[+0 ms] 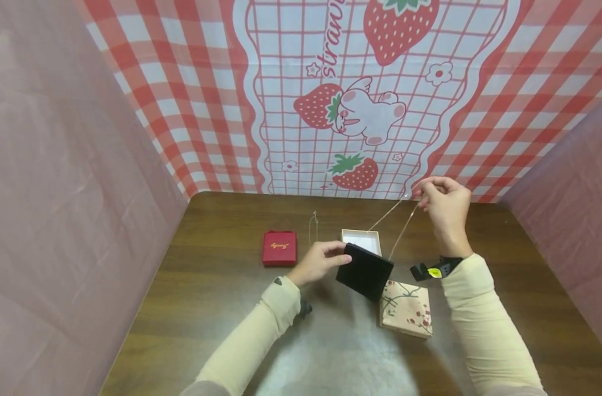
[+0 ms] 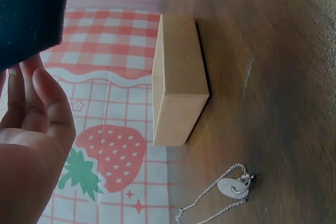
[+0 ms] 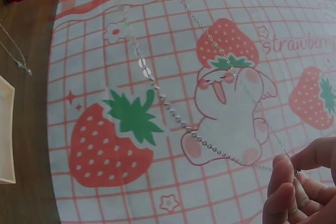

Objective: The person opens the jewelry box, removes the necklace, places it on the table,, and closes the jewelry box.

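Observation:
My left hand (image 1: 315, 265) holds a black square pad (image 1: 364, 270) by its left edge, tilted above the table. In the left wrist view the pad (image 2: 31, 17) looks fuzzy, with the fingers below it. Higher up on the right, my right hand (image 1: 447, 210) pinches a thin necklace (image 1: 405, 226) whose two strands slant down toward the pad. Shiny links show along this chain (image 3: 170, 113) in the right wrist view; its lower ends are out of that frame. Behind the pad sits an open box (image 1: 360, 237) with a white inside.
A red box (image 1: 279, 248) stands on the left of the wooden table (image 1: 182, 330). Another necklace with a pale pendant (image 2: 233, 187) lies near the back. A floral-patterned box lid (image 1: 406, 309) rests in front of the pad. Strawberry-print cloth (image 1: 330, 121) hangs behind.

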The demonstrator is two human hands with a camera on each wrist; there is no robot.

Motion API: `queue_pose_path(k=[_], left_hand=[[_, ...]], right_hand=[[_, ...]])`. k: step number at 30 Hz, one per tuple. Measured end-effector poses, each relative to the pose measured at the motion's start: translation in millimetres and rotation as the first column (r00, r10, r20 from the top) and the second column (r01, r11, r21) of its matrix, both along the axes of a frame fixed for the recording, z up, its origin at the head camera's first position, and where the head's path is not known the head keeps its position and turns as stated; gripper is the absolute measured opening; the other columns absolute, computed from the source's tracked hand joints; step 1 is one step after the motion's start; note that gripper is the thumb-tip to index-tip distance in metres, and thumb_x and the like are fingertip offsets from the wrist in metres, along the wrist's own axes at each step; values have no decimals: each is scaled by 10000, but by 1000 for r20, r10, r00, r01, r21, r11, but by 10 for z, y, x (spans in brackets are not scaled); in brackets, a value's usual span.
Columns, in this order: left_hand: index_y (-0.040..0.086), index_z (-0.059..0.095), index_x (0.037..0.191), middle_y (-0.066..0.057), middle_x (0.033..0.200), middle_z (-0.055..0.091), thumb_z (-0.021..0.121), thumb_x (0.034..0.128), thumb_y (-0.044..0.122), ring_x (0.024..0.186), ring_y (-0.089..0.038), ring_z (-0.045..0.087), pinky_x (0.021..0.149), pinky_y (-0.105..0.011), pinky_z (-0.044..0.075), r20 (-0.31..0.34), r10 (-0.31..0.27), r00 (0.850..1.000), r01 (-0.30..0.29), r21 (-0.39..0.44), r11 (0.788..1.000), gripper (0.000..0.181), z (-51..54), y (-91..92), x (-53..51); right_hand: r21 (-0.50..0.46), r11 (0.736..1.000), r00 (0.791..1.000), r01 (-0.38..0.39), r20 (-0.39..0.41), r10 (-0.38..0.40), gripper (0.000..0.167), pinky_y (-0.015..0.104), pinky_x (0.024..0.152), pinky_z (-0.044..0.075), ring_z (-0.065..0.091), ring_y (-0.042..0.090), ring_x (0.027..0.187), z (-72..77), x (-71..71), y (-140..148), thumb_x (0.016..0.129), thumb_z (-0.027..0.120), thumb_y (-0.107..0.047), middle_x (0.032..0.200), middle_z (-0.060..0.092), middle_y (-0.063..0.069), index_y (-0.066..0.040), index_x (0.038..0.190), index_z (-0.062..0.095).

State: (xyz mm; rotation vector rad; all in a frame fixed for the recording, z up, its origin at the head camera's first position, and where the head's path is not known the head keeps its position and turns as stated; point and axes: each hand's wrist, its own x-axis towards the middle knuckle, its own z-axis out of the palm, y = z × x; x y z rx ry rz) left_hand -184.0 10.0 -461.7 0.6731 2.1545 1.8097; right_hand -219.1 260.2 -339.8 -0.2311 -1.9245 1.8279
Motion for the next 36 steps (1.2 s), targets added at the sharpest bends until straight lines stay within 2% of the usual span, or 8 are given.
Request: queue_pose_path(k=[4, 7, 10, 13, 17, 23, 27, 36], left_hand=[[-47, 650, 1193, -221, 1173, 677, 676, 903, 95, 1026, -220, 643, 891, -221, 522, -5, 40, 999, -40, 18, 999, 324, 7, -18, -7], [-46, 653, 1181, -226, 1128, 689, 678, 902, 102, 988, -245, 658, 865, -230, 533, -13, 93, 996, -93, 38, 995, 316, 0, -19, -21], [-68, 653, 1153, -249, 1072, 689, 681, 897, 93, 961, -292, 668, 854, -239, 540, -34, 170, 985, -168, 57, 984, 303, -4, -13, -36], [-80, 655, 1132, -259, 1043, 687, 686, 889, 79, 935, -287, 670, 834, -204, 533, -39, 222, 974, -219, 73, 973, 292, -16, -14, -46], [-90, 650, 1134, -277, 1051, 683, 682, 895, 76, 928, -281, 668, 834, -214, 538, -27, 234, 972, -231, 83, 969, 293, -35, -32, -55], [-63, 661, 1129, -252, 1039, 690, 696, 890, 104, 908, -240, 664, 833, -237, 542, -12, 254, 967, -252, 76, 965, 294, -33, -42, -40], [-64, 662, 1120, -241, 1030, 694, 696, 889, 108, 892, -213, 655, 822, -233, 542, -29, 250, 968, -248, 57, 967, 290, -6, -40, -21], [-65, 663, 1117, -254, 1029, 686, 686, 891, 76, 924, -252, 665, 869, -265, 554, -21, 252, 968, -248, 104, 963, 267, 12, -65, -1]], right_hand=[[-49, 999, 998, -14, -54, 11, 106, 163, 373, 420, 517, 75, 382, 43, 11, -2, 874, 646, -6, 569, 666, -23, -46, 784, 688], [2, 999, 996, -34, -84, 34, 78, 155, 389, 430, 534, 70, 397, 64, 20, -17, 879, 663, -35, 591, 675, -34, -42, 805, 690], [53, 997, 991, -63, -116, 69, 65, 158, 409, 443, 554, 70, 419, 82, 26, -33, 885, 661, -49, 615, 685, -27, -27, 828, 682], [53, 995, 984, -84, -154, 91, 63, 158, 419, 450, 571, 73, 433, 96, 26, -37, 885, 661, -37, 617, 684, -14, -28, 826, 681], [23, 995, 976, -95, -194, 98, 58, 152, 421, 462, 590, 72, 439, 110, 26, -25, 878, 675, -28, 617, 683, -1, -37, 823, 694], [-30, 991, 969, -128, -216, 118, 40, 155, 421, 473, 596, 74, 442, 134, 11, -12, 869, 677, -2, 615, 687, 26, 14, 833, 684], [-41, 992, 967, -116, -231, 103, 83, 164, 422, 480, 602, 77, 445, 139, 1, 12, 866, 671, 16, 610, 686, 18, -29, 800, 694], [-47, 994, 963, -102, -257, 87, 62, 164, 428, 482, 594, 79, 446, 146, -17, 71, 864, 680, 8, 617, 680, 9, -21, 816, 706]])
